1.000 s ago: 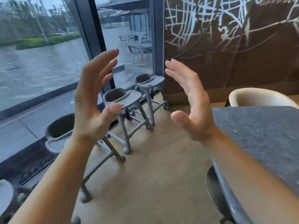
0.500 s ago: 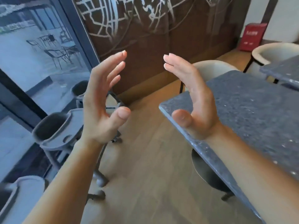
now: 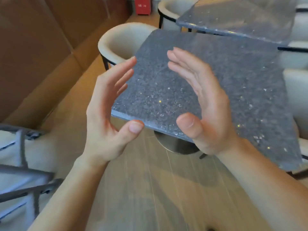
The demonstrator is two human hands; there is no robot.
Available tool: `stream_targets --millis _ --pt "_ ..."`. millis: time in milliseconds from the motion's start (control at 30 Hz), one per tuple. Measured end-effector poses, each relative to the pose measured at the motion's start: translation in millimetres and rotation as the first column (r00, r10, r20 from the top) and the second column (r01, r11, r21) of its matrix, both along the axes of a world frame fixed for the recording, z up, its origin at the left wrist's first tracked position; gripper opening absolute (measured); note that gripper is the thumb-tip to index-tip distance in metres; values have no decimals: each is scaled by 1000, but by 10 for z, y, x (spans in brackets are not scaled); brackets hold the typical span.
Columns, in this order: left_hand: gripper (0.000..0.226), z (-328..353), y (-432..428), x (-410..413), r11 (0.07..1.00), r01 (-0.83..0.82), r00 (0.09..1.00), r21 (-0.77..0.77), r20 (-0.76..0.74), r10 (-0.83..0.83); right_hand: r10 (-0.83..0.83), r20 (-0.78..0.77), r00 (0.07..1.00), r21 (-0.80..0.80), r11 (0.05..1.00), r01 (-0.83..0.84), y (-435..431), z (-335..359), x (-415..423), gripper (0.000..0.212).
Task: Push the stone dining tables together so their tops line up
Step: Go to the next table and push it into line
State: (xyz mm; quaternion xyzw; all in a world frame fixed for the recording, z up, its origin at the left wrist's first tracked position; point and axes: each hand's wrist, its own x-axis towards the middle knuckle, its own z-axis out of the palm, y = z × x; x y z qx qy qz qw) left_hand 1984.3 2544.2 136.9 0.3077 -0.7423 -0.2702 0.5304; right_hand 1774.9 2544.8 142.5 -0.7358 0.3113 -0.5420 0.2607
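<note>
A dark speckled stone table (image 3: 241, 77) fills the centre and right of the head view, standing on a round metal base (image 3: 173, 144). A second stone table (image 3: 233, 15) stands behind it at the upper right, set apart and at a different angle. My left hand (image 3: 106, 114) and my right hand (image 3: 205, 100) are raised in front of me, palms facing each other, fingers apart, holding nothing. Both hover in the air above the near table's front corner without touching it.
A cream tub chair (image 3: 120, 40) stands at the near table's far left side, another cream chair (image 3: 170, 7) behind it. Grey high-chair frames (image 3: 21, 180) sit at the lower left. A brown wall (image 3: 41, 39) runs along the left. A red box (image 3: 143, 5) sits by it.
The view has swung right and down, from the window and high chairs to the stone tables. My hands keep the same raised, open pose.
</note>
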Motion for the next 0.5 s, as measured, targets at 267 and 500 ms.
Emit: stream_targets --millis 267,500 --pt "80 -397 -346 0 986 152 988 73 12 -153 -233 8 972 93 968 231 102 -475 -177 93" --pt "84 -1012 -560 -208 965 256 957 50 131 -260 -356 -21 934 83 930 357 35 -1017 -406 94"
